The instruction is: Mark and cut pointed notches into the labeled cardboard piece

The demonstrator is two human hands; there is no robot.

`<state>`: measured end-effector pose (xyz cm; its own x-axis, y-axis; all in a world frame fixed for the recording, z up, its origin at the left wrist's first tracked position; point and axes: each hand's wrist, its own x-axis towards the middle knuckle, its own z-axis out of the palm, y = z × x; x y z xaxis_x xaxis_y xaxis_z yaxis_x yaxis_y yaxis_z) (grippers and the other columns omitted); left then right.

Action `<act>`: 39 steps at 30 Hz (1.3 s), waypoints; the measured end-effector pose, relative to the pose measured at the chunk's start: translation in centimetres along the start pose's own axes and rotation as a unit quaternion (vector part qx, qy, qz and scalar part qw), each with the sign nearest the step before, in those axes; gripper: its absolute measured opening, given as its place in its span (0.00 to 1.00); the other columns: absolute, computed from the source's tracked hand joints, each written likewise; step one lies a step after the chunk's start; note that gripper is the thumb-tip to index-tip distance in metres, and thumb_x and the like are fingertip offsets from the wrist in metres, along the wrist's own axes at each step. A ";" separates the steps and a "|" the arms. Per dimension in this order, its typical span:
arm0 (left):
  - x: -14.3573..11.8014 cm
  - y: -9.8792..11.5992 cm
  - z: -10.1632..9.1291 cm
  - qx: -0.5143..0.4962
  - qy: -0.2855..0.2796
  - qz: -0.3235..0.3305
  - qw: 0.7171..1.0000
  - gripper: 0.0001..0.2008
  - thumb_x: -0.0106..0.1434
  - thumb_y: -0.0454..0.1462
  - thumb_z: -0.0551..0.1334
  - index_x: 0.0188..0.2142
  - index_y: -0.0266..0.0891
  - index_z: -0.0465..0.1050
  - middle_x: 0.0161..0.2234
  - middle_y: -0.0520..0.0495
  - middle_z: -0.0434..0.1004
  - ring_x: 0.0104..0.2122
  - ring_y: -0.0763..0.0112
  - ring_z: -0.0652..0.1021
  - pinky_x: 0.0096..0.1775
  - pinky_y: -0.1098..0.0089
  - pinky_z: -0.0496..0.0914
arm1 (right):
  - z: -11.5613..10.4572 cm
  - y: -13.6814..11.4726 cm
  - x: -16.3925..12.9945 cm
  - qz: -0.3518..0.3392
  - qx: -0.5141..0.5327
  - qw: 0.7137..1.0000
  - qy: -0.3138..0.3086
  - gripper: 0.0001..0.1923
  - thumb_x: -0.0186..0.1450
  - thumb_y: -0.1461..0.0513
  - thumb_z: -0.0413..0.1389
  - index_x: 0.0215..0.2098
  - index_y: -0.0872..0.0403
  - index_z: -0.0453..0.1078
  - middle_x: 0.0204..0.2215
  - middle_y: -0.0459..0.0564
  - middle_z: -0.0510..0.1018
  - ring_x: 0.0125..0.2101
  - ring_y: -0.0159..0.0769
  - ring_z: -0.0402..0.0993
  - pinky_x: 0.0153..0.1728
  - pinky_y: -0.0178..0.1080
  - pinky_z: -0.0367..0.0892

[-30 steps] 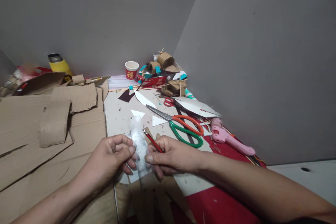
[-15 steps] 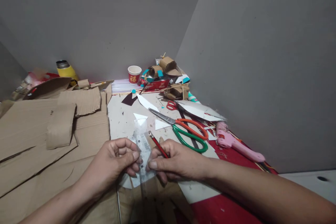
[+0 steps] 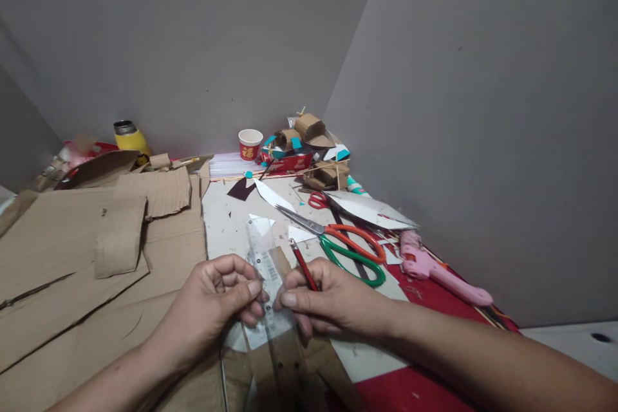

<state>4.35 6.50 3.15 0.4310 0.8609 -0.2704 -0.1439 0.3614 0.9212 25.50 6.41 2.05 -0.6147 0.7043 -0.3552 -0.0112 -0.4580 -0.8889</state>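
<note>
A clear plastic ruler [image 3: 267,270], printed with fine marks and a small barcode, is held low in the middle of the view, its far end pointing away over the white board [image 3: 226,225] and its near end lying over a brown cardboard strip [image 3: 284,360]; it is pinched on its left edge by the left hand [image 3: 217,302], thumb pressed against curled fingers, palm turned inward; its right edge is met by the thumb of the right hand [image 3: 333,299], which is closed around a red pencil [image 3: 303,264] slanting up and away between the fingers; both forearms are brought in from the lower corners. Just beyond the right hand, scissors [image 3: 338,241] with orange and green handles are laid on the board; a pink glue gun [image 3: 437,267] is seen to their right on the red surface [image 3: 425,393]; corrugated cardboard [image 3: 96,257] is spread to the left; a paper cup [image 3: 250,143] and a yellow flask [image 3: 129,137] are set by the far wall.
</note>
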 end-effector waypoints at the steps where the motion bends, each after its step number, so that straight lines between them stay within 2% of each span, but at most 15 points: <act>1: 0.0 0.0 0.0 -0.001 -0.001 0.002 1.000 0.22 0.48 0.49 0.75 0.29 0.35 0.73 0.21 0.49 0.79 0.21 0.75 0.76 0.26 0.75 0.72 | 0.0 0.0 0.0 0.003 -0.001 1.000 0.002 0.20 0.58 0.49 0.65 0.28 0.58 0.71 0.15 0.41 0.74 0.09 0.18 0.50 0.10 0.27 0.42; 11: -0.1 -0.4 0.0 -0.007 -0.012 0.017 1.000 0.21 0.50 0.49 0.74 0.29 0.35 0.73 0.22 0.49 0.78 0.21 0.76 0.75 0.26 0.75 0.69 | 0.5 -0.5 -0.2 0.011 -0.045 0.999 0.007 0.22 0.56 0.47 0.66 0.25 0.58 0.71 0.14 0.41 0.73 0.09 0.19 0.51 0.10 0.28 0.42; 24: -0.2 -0.9 0.3 -0.012 -0.018 0.020 1.000 0.21 0.49 0.49 0.75 0.29 0.35 0.73 0.20 0.51 0.78 0.19 0.78 0.74 0.25 0.77 0.69 | 0.3 -0.3 -0.5 0.000 -0.067 0.998 0.013 0.24 0.56 0.45 0.65 0.29 0.59 0.73 0.14 0.41 0.73 0.10 0.20 0.52 0.11 0.28 0.44; 31: 0.0 -0.8 0.3 0.011 -0.023 -0.019 0.999 0.21 0.48 0.50 0.74 0.28 0.36 0.72 0.19 0.49 0.78 0.18 0.76 0.75 0.24 0.75 0.69 | 0.3 0.1 0.0 -0.005 -0.054 0.996 0.066 0.24 0.55 0.45 0.65 0.27 0.58 0.71 0.13 0.40 0.72 0.09 0.20 0.51 0.10 0.28 0.42; 35: 0.2 -1.0 0.3 0.035 -0.005 -0.056 0.998 0.21 0.47 0.50 0.72 0.26 0.36 0.70 0.21 0.48 0.79 0.19 0.73 0.76 0.23 0.74 0.69 | -0.1 0.1 0.5 -0.003 -0.064 0.993 0.094 0.21 0.56 0.47 0.64 0.24 0.56 0.68 0.11 0.39 0.70 0.10 0.20 0.51 0.11 0.28 0.43; 39: 0.3 -1.2 0.2 0.070 0.037 -0.015 0.997 0.18 0.52 0.49 0.70 0.24 0.37 0.69 0.20 0.50 0.76 0.18 0.75 0.74 0.22 0.75 0.68 | -0.6 0.0 0.8 0.010 -0.071 0.992 0.100 0.21 0.57 0.50 0.64 0.20 0.54 0.63 0.09 0.38 0.67 0.10 0.20 0.51 0.11 0.28 0.43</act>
<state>4.81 6.27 2.03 0.3662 0.8764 -0.3129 -0.0045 0.3379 0.9412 25.48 7.35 1.56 -0.4443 0.7961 -0.4108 0.1195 -0.4018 -0.9079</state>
